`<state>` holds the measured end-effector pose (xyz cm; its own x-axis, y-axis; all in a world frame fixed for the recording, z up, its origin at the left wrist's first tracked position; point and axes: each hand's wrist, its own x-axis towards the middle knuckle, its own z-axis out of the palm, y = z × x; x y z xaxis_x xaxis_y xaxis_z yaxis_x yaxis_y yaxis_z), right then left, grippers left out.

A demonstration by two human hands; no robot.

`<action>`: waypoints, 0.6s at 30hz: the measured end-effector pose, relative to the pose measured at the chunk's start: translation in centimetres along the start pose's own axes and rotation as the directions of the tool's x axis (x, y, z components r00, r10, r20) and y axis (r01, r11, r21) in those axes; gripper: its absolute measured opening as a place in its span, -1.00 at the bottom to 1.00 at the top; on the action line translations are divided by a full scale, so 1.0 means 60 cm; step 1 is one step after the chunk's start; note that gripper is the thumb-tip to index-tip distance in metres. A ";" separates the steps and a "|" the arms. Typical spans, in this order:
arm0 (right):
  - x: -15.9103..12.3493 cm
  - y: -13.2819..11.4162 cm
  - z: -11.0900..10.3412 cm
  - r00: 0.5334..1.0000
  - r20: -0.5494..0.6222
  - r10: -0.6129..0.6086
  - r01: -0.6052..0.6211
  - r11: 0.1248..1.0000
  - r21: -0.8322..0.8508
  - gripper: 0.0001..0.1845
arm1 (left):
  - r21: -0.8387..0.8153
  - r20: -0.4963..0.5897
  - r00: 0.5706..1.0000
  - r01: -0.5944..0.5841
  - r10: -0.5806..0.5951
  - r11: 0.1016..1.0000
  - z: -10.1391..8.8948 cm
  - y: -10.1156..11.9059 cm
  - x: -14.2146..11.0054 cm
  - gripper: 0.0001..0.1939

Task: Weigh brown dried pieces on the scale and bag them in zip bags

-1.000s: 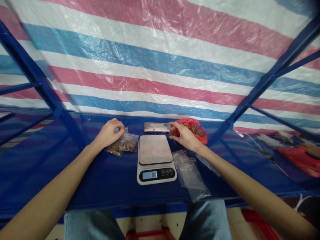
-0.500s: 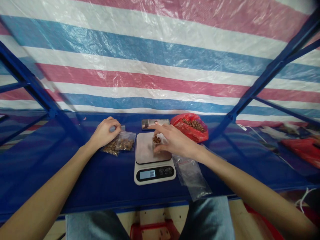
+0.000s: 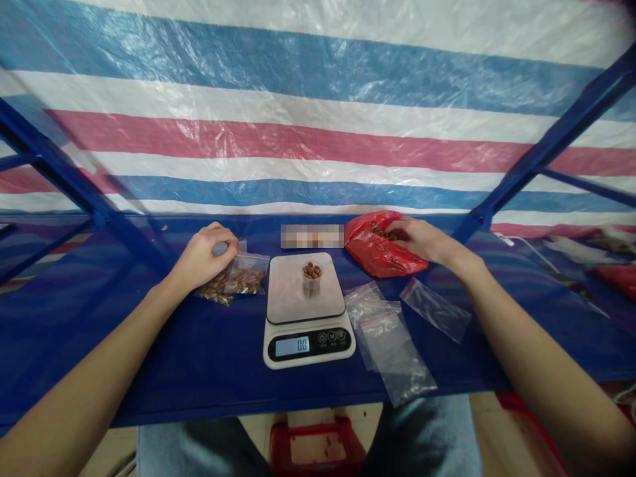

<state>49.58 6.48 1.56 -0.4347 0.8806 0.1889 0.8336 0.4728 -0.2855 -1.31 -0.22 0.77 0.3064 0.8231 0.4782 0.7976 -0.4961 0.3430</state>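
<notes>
The scale point(image 3: 293, 301) sits on the tabletop point(image 3: 209, 364) between both hands, its display point(image 3: 292, 346) turned toward the person, presumably for easy reading; it shows 0.0. A small clear cup point(image 3: 311, 285) of brown nuts stands upright on the plate, held by nothing. The right hand point(image 3: 422, 240) reaches into the red bag point(image 3: 380, 258), whose mouth gapes upward and gives the fingers room; the fingertips are hidden among the nuts, so I cannot tell whether they are apart or clamped. The left hand point(image 3: 209, 255) curls, thumb meeting fingers, beside the filled bags point(image 3: 248, 281); whether it pinches one is unclear. Flat clear bags point(image 3: 395, 344) lie right of the scale, probably for handy reach.
</notes>
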 end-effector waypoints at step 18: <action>-0.009 -0.003 -0.005 0.997 0.027 -0.072 0.074 0.992 -0.099 -0.76 | -0.003 0.011 1.000 -0.002 0.002 1.000 -0.001 -0.009 -0.003 -0.75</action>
<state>49.77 5.89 1.78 -0.5025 0.8450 0.1832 0.8288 0.5311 -0.1763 -1.81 -0.11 0.53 0.3133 0.8250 0.4702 0.7954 -0.4985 0.3446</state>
